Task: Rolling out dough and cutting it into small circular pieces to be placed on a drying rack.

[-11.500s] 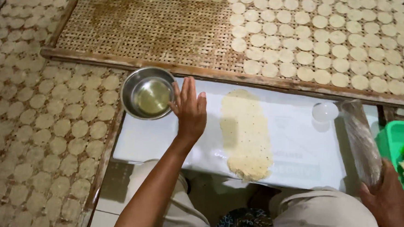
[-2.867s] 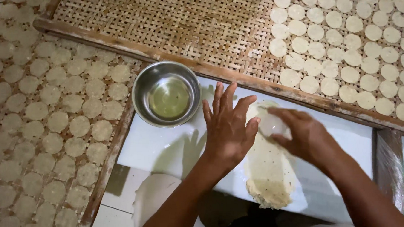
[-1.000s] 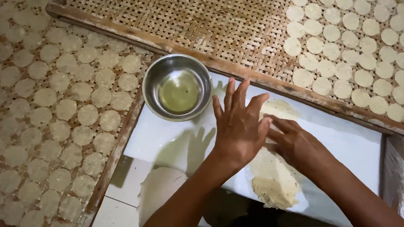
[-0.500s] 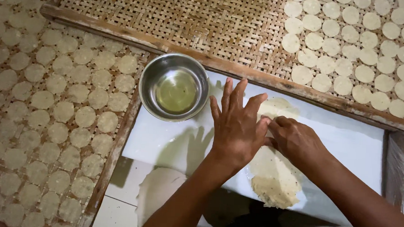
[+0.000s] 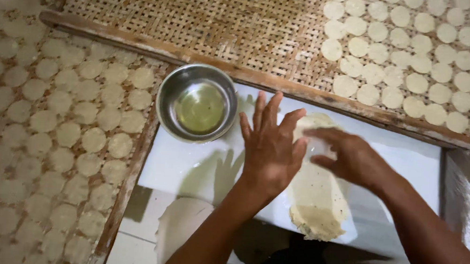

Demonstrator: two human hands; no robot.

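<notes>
While the left hand (image 5: 270, 147) lies spread flat at frame centre and the right hand (image 5: 346, 156) presses a blurred cutter, uneven pressure could tear the dough (image 5: 317, 200).

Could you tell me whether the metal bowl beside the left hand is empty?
No, the metal bowl holds a shallow pool of pale yellowish liquid.
</notes>
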